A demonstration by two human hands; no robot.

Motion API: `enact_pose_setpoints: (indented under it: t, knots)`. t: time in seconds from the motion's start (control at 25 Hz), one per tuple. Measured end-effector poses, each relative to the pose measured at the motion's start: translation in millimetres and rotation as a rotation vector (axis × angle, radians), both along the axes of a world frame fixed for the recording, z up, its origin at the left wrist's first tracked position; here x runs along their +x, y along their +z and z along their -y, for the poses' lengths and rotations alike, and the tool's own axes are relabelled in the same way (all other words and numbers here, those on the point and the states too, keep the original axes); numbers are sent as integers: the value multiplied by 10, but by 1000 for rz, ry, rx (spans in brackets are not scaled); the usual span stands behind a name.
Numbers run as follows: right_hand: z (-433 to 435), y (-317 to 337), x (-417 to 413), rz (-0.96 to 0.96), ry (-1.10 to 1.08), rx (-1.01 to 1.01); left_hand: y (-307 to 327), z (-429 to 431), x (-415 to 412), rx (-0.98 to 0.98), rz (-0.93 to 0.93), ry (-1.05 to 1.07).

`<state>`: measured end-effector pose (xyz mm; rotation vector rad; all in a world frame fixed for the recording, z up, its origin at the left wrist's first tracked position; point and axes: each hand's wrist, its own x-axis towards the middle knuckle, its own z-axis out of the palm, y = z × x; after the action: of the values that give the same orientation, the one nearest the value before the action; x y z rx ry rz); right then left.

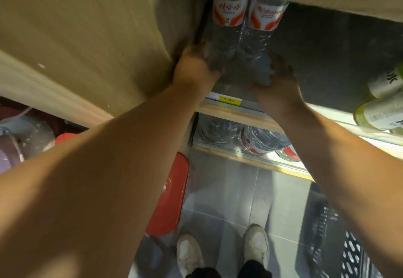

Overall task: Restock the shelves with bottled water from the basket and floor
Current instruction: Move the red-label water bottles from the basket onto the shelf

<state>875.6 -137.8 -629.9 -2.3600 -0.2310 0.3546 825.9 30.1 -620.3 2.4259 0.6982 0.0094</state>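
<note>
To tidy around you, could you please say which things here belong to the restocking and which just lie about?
Job: left water bottle, right water bottle, gripped by left hand and right hand; shelf; black basket.
Lying about: red stool, green-labelled bottles.

Wood-grain side panel (87, 38), pale, fills the far left. Below it, at the left edge, blurred clutter: a grey round object (32, 134), something purple (8, 153) beside it, a white cord (17, 114) looping over both. Yellow price tag (229, 99), centre, reads 1.50, set in a clear label strip. Far right: pale green containers (379, 112) lying tilted, with a barcode on the nearer one. Near centre: a red plastic seat (172, 192) on thin legs. Just right of it, a pair of white shoes (188, 253), with black trouser hems (255, 272) above.
</note>
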Motion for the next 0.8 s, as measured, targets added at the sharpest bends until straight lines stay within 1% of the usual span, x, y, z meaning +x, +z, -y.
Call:
enact_pose_setpoints:
  t: [0.08,0.12,0.16,0.24,0.36,0.44,0.56,0.68,0.8]
  knots:
    - [129,97,-163,92,86,-167,113,81,-191,79,-84,-84]
    - [232,126,-259,149,119,-217,192,143,-307,115,-103,-131]
    - [331,184,-404,188,157,-277,261,203,-432,154,-94,-185]
    - [532,289,-632,200,161,-365,404,341,-670,201,-68,-294]
    - [845,521,-1004,165,126,-409,633,577,-1021,324,-132,-405]
    - [1091,722,-1294,117,89,-487,828,760,-1244,299,-178,-447]
    - [1416,932,-1719,91,72,-585,1088,1082,-1532,295,-155,-490]
    - [1795,1126,-2041,15,-12,-591,1343,1552,-1607,321,-170,-613]
    - [2219,1315,-2290,-85,-116,-549,1505,2071,-1695,293,-209,-726]
